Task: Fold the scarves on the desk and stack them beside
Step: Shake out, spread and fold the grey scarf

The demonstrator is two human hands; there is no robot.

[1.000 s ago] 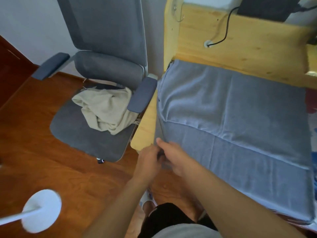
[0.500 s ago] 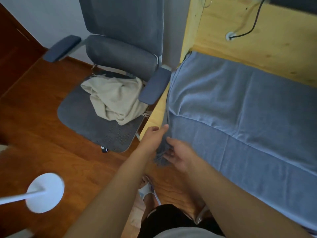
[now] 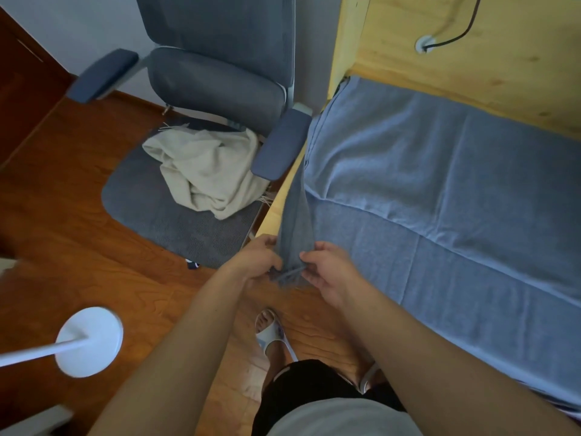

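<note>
Blue scarf point(image 3: 440, 190) end pinched between left hand point(image 3: 259, 261) and right hand point(image 3: 327, 272).

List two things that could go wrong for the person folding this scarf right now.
Both hands, left hand and right hand, pinch only the fringed end of the blue scarf, so it could slip free. That end hangs past the desk edge; pulling may drag the flat part askew.

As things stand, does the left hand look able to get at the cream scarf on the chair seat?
Probably yes, but not right away. The left hand is pinching the blue scarf's end, so it would have to let go first. The cream scarf lies uncovered on the chair, nothing between.
</note>
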